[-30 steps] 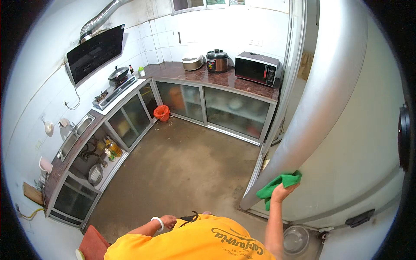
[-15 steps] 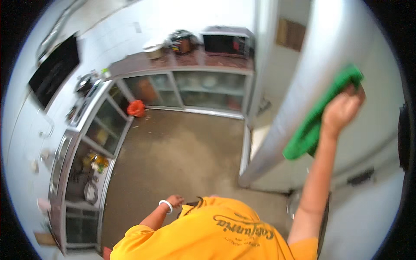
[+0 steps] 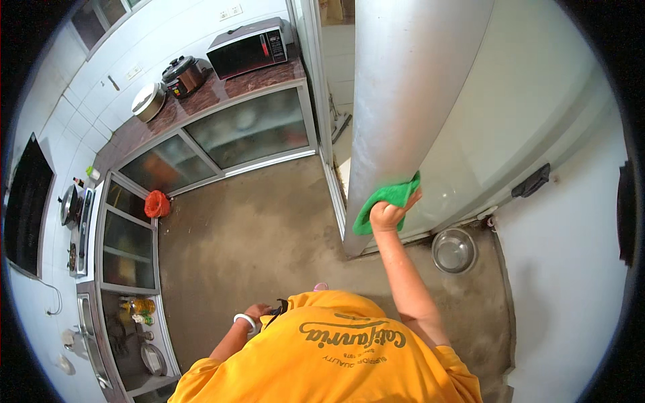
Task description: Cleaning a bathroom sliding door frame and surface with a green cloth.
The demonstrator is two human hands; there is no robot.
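My right hand [image 3: 388, 215] is closed on a green cloth [image 3: 396, 195]. The cloth lies against the lower part of a wide silver post [image 3: 396, 101], at the edge of a pale glossy panel [image 3: 510, 121]. Some of the cloth is hidden behind my fingers. At my waist, to the left of my yellow shirt, is my left hand [image 3: 256, 311], with a white bracelet on its wrist. A small dark item [image 3: 277, 309] shows beside its fingers, which are mostly hidden; whether they grip it I cannot tell.
A metal basin [image 3: 454, 251] sits on the floor right of the post. Along the back counter stand a microwave [image 3: 248, 52], an electric cooker [image 3: 183, 77] and a round pot [image 3: 148, 101]. An orange bag [image 3: 157, 204] rests by the cabinets. At left are a stove [image 3: 82, 228] and sink [image 3: 91, 329].
My right hand has come down and leftward with the green cloth, from high on the post to its lower part. The view has turned, and the basin is now plainly visible. My left hand stays low.
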